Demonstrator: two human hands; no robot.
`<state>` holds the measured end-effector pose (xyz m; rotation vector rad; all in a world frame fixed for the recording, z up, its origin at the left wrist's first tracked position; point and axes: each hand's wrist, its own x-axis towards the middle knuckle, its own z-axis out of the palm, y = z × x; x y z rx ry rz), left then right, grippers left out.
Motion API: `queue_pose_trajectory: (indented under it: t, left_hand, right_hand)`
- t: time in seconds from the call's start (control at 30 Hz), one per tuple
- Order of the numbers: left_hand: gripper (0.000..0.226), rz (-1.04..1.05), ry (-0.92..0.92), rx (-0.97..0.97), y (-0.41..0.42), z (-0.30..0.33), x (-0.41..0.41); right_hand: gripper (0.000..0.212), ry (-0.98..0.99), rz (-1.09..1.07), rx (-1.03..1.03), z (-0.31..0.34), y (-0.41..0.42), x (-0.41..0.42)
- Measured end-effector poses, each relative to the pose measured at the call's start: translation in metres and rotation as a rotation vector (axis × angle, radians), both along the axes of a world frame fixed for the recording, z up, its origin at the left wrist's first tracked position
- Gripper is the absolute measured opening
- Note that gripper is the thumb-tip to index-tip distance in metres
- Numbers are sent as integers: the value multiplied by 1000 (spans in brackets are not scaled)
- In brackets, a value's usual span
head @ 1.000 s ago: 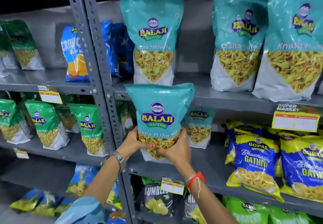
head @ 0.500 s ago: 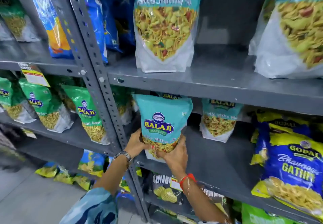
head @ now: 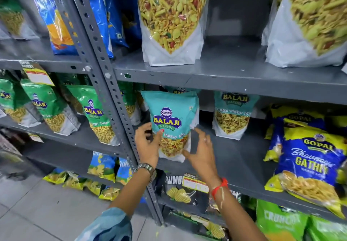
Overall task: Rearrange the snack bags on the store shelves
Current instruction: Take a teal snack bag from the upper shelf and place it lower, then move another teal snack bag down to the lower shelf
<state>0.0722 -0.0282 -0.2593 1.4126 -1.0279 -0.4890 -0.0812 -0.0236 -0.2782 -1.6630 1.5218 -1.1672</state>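
Observation:
A teal Balaji Khatta Mitha Mix bag (head: 171,116) stands upright at the left end of the middle grey shelf (head: 234,158). My left hand (head: 148,143) is at its lower left with fingers spread, the thumb touching the bag's front. My right hand (head: 201,148) is open at its lower right, the fingers just off the bag's edge. Another teal bag (head: 231,114) of the same kind stands further back to the right, and a third peeks out behind the front one.
Large teal mix bags (head: 171,20) stand on the shelf above. Blue and yellow Gopal Gathiya bags (head: 311,163) fill the right of the middle shelf. Green Balaji sev bags (head: 93,113) sit in the left bay beyond the slotted upright (head: 112,98). Dark chip bags (head: 178,190) lie below.
The teal bag went from in front of the shelf edge onto the middle shelf. Both hands have loosened and opened off it. The view has moved closer and lower.

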Motion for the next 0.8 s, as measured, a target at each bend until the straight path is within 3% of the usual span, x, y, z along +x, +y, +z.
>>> queue_pose_trajectory:
  t: [0.13, 0.33, 0.5, 0.7, 0.8]
  left_hand:
    - [25, -66, -38, -204, 32, 53, -47]
    - [20, -398, 5, -494, 78, 144, -138]
    - [25, -619, 74, -548, 86, 205, -210]
    - [64, -819, 14, -348, 60, 237, -287]
    - [73, -771, 0, -316, 57, 243, -313]
  right_hand:
    - [59, -89, -119, -158, 40, 38, -44]
    - [37, -305, -397, -460, 122, 87, -113]
    - [27, -254, -635, -642, 186, 106, -188]
    - [47, -67, -811, -631, 239, 104, -274]
    - [75, -136, -588, -496, 252, 93, -304]
